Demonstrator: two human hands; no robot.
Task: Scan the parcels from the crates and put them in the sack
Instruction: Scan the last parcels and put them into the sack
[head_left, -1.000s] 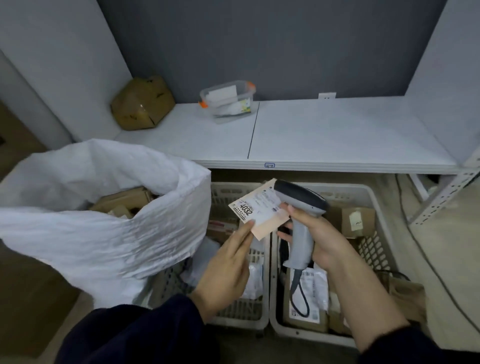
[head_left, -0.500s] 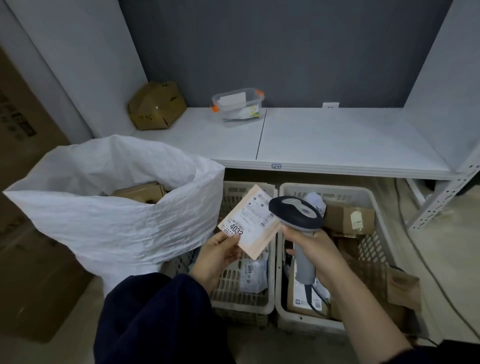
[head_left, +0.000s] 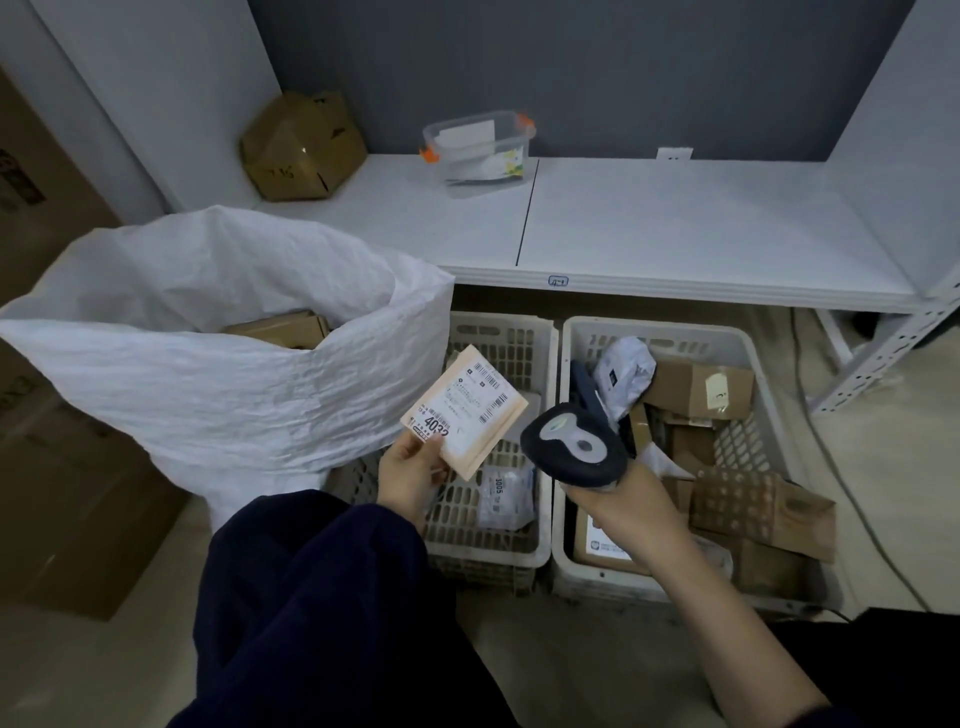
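Our left hand (head_left: 410, 470) pinches the flat parcel (head_left: 467, 410) by its bottom corner, thumb on top by the big number. We hold it by the corner so the label with the bar codes faces up and nothing covers them. Our right hand (head_left: 623, 499) is wrapped round the grip of the scanner (head_left: 571, 447), whose dark head sits just beside the parcel, to its right, not touching it. The parcel hangs over the left crate (head_left: 498, 332), right next to the open mouth of the white sack (head_left: 208, 364), so it is only a short way to drop it in. Brown boxes (head_left: 280, 330) already lie in the sack. The right crate (head_left: 660, 327) holds many more parcels (head_left: 696, 387), and one small white packet (head_left: 504, 496) lies in the left crate.

A second ago the scanner's head was close up against the label's edge, and our left fingers lay flat under the parcel. Now the scanner has dropped away to the side, and the thumb grips the corner. We think the scan is done and the parcel goes to the sack next.
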